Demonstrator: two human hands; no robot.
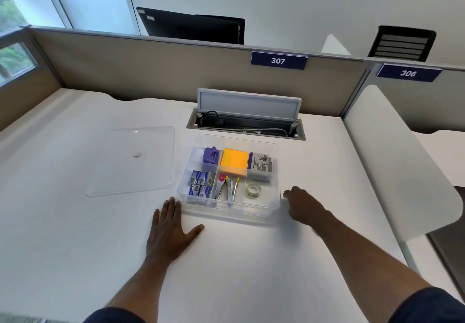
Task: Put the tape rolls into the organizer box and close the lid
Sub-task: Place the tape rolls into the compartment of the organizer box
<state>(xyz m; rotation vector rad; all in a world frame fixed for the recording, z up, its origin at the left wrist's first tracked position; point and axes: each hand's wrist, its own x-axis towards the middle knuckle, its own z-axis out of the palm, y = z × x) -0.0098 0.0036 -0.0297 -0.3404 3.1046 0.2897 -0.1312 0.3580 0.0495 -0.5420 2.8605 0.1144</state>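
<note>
A clear organizer box (276, 198) stands open on the white desk, split into compartments. One roll of clear tape (254, 189) lies in its front right compartment. The clear lid (130, 161) lies flat on the desk to the left of the box. My left hand (171, 227) rests palm down on the desk, fingers spread, just off the box's front left corner. My right hand (302, 205) is beside the box's right front corner, blurred, fingers curled downward; nothing shows in it.
The box also holds a purple tape dispenser (210, 155), orange sticky notes (234, 161), blue staple boxes (200, 184), staplers (227, 189) and a labelled pack (260, 166). An open cable tray (246, 122) lies behind the box. A white divider (402, 161) stands to the right.
</note>
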